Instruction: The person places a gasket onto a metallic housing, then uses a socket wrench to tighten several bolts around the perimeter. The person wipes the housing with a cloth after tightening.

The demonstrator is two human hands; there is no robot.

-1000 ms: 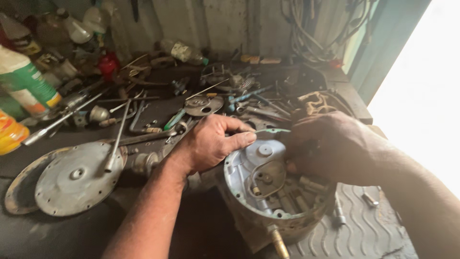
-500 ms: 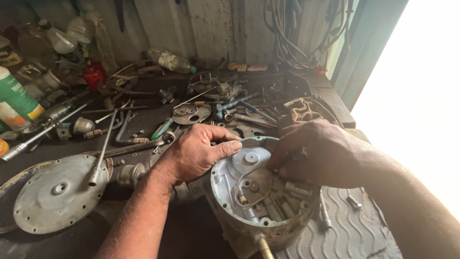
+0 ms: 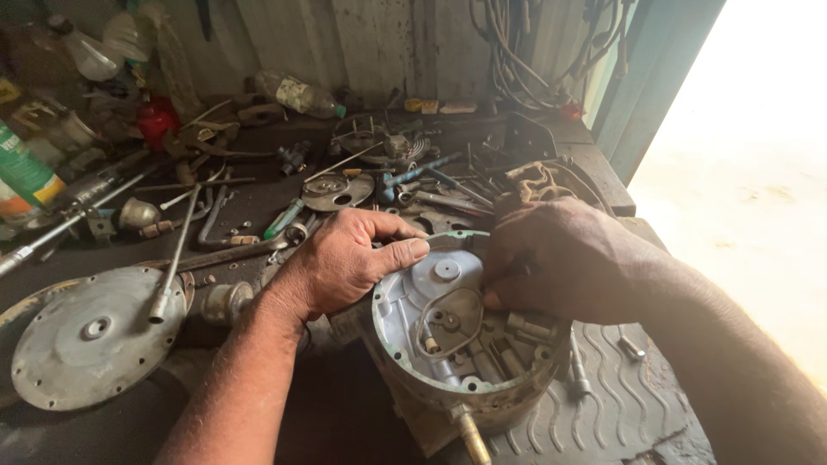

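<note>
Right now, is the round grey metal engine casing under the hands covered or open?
Open. The round grey metal engine casing has no cover on it: its inner cavity, posts and a wire loop show. A round grey metal cover plate lies apart on the bench.

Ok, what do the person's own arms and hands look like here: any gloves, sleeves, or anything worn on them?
Both hands are bare: no gloves on the left hand or the right hand. Both forearms are uncovered as far as the frame shows, with no sleeve edge in view. No watch, ring or band is visible. The fingers and knuckles look smudged with dark workshop grime, and the left forearm shows some hair.
</note>
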